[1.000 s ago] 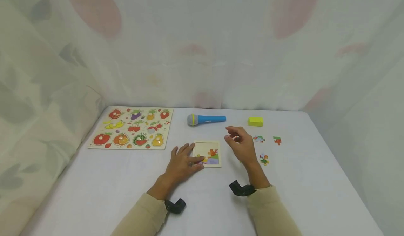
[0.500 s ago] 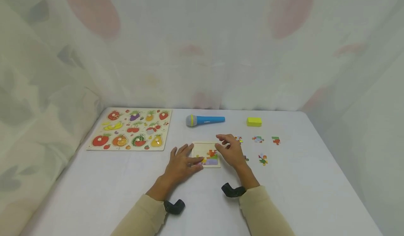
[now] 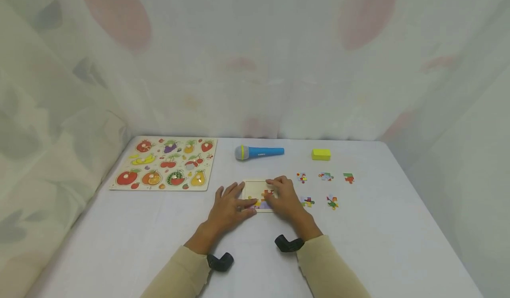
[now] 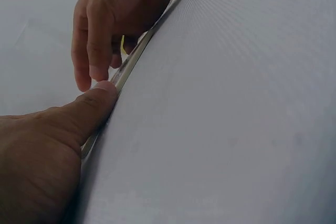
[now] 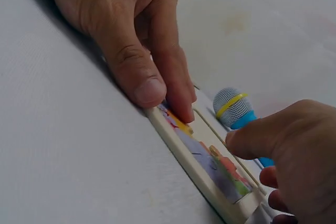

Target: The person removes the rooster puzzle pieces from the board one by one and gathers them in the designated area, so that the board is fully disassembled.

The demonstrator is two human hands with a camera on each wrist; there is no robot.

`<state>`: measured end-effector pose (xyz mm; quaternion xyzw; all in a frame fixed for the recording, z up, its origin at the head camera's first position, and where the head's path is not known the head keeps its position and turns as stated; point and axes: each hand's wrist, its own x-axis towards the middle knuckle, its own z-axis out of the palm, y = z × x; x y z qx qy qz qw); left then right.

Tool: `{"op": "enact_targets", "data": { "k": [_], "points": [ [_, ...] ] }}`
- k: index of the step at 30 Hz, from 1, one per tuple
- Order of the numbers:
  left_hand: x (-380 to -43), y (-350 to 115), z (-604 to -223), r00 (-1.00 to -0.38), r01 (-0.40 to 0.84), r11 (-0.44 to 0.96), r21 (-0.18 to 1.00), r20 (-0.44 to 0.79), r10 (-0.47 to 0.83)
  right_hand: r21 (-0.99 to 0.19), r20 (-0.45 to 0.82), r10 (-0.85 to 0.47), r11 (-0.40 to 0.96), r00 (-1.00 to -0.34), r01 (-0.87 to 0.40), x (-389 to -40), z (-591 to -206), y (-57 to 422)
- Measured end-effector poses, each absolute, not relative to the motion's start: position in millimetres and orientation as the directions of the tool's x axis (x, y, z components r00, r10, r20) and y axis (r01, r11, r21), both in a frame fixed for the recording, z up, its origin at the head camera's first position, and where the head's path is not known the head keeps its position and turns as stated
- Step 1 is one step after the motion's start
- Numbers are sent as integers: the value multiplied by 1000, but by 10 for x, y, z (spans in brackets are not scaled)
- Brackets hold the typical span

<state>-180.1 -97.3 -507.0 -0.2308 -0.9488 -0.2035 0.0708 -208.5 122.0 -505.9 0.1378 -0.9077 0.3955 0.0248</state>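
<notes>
A small square puzzle tray (image 3: 253,182) with a pale frame lies on the table, partly filled with colourful puzzle pieces. My left hand (image 3: 227,209) rests on its left side, fingers spread; in the right wrist view, the left thumb (image 5: 149,90) lies at the near rim and a finger touches the pieces inside. Over the tray's right side is my right hand (image 3: 286,199), its thumb (image 5: 239,139) stretched above an orange puzzle piece (image 3: 267,193) and its other fingers bent. No piece shows between the right thumb and fingers.
Several loose puzzle pieces (image 3: 326,176) lie right of the tray in two rows. Behind stand a blue toy microphone (image 3: 266,152) and a yellow block (image 3: 321,154). A fruit peg board (image 3: 171,188) lies at the back left. Curtains enclose the table.
My right hand has moved left and nearer, from beside the loose pieces to over the tray's right side, uncovering loose pieces. The left hand has stayed on the tray.
</notes>
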Motion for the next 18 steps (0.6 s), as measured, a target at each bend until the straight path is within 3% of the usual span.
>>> {"op": "enact_targets", "data": {
  "k": [6, 18],
  "points": [
    [-1813, -966, -5076, -883, 468, 810, 354, 220, 414, -601, 145, -282, 736, -949, -310, -2056, -5026, 1198],
    [-1819, -976, -5103, -892, 451, 810, 374, 205, 402, -584, 180, -285, 739, -942, -335, -2032, -4993, 1167]
  ]
}}
